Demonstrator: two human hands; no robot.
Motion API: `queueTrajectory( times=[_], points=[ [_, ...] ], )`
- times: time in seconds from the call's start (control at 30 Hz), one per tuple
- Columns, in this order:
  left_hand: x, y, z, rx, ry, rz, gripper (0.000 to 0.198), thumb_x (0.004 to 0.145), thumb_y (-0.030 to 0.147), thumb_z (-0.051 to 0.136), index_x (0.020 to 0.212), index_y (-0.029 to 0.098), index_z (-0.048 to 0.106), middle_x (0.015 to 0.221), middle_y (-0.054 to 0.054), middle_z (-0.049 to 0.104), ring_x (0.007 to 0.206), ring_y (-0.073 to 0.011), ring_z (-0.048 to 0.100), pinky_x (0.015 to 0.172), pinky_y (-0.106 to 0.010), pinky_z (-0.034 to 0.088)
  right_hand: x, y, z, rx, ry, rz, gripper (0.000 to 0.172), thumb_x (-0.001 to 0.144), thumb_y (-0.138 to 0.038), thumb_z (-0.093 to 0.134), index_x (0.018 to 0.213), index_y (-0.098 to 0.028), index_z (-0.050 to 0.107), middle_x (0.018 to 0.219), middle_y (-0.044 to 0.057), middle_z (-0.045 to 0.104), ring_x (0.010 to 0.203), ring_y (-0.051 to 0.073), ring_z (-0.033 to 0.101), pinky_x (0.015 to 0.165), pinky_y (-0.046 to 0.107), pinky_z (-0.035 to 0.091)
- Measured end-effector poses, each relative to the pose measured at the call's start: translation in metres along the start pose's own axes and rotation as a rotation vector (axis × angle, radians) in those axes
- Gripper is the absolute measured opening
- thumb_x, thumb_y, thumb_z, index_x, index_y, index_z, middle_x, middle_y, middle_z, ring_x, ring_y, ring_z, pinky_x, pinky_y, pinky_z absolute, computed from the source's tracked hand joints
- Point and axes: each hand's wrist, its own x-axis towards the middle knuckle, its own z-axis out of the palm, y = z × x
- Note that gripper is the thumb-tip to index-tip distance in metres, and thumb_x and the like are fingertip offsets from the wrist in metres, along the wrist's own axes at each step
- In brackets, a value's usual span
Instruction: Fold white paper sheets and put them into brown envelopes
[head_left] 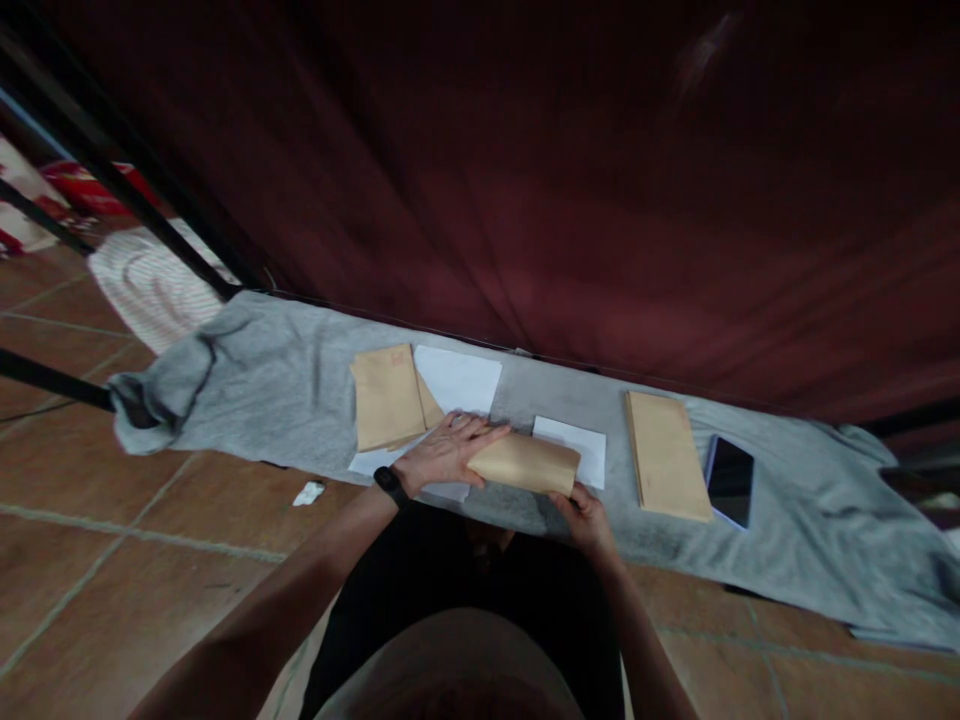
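A brown paper envelope (529, 460) lies crosswise in front of me, its right part bowed upward. My left hand (450, 450), a dark band on its wrist, rests on the envelope's left end with fingers stretched out. At the right end, my right hand (585, 515) pinches the envelope's near corner between thumb and fingers. Behind it lies a folded white sheet (589, 450), partly covered. More white paper (461, 375) spreads under and behind my left hand. To the left sits a small pile of brown envelopes (386, 395).
A stack of brown envelopes (667, 455) lies on the right, beside a phone (730, 480). A grey cloth (292, 350) covers the narrow surface. A dark red curtain (525, 200) hangs behind it. Black metal bars (56, 380) stand at the left. A white scrap (308, 493) is on the tiled floor.
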Motion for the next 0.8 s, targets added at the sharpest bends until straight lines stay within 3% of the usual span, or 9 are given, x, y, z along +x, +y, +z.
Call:
queueTrajectory(
  times=[0.17, 0.27, 0.43, 0.6, 0.8],
  points=[
    [0.006, 0.004, 0.007, -0.031, 0.014, 0.033, 0.107, 0.076, 0.063, 0.075, 0.160, 0.031, 0.016, 0.156, -0.013, 0.041, 0.146, -0.0348, 0.031, 0.121, -0.056, 0.006, 0.000, 0.002, 0.001, -0.002, 0.008, -0.008, 0.040, 0.088, -0.058, 0.060, 0.101, -0.024, 0.075, 0.106, 0.010, 0.075, 0.103, 0.029, 0.068, 0.094, 0.044, 0.054],
    [0.017, 0.016, 0.013, -0.062, 0.025, 0.065, 0.112, 0.073, 0.059, 0.079, 0.160, 0.032, 0.015, 0.158, -0.013, 0.037, 0.147, -0.0357, 0.030, 0.121, -0.058, 0.005, 0.000, 0.002, 0.002, -0.001, 0.015, -0.031, 0.036, 0.089, -0.055, 0.060, 0.100, -0.023, 0.075, 0.106, 0.010, 0.075, 0.103, 0.028, 0.069, 0.094, 0.043, 0.054],
    [0.037, 0.038, 0.018, -0.084, 0.039, 0.092, 0.109, 0.074, 0.053, 0.079, 0.160, 0.035, 0.014, 0.153, -0.011, 0.042, 0.141, -0.0353, 0.037, 0.120, -0.055, 0.015, 0.000, -0.003, 0.002, -0.011, 0.007, -0.065, 0.033, 0.092, -0.050, 0.059, 0.106, -0.024, 0.074, 0.109, 0.008, 0.075, 0.106, 0.026, 0.068, 0.095, 0.039, 0.053],
    [0.041, 0.039, 0.020, -0.077, 0.068, 0.077, 0.103, 0.079, 0.050, 0.076, 0.160, 0.034, 0.014, 0.144, -0.011, 0.048, 0.133, -0.0337, 0.044, 0.116, -0.050, 0.027, 0.000, -0.011, 0.001, -0.035, 0.032, -0.047, 0.034, 0.095, -0.051, 0.055, 0.105, -0.024, 0.073, 0.108, 0.008, 0.075, 0.106, 0.026, 0.067, 0.095, 0.038, 0.052],
    [0.035, 0.041, 0.019, -0.037, 0.122, 0.046, 0.104, 0.080, 0.050, 0.075, 0.160, 0.034, 0.013, 0.140, -0.011, 0.051, 0.127, -0.0333, 0.049, 0.114, -0.051, 0.029, -0.003, -0.016, -0.005, -0.042, 0.132, 0.004, 0.040, 0.100, -0.051, 0.043, 0.091, -0.024, 0.071, 0.088, 0.005, 0.073, 0.090, 0.022, 0.067, 0.085, 0.033, 0.052]
  ],
)
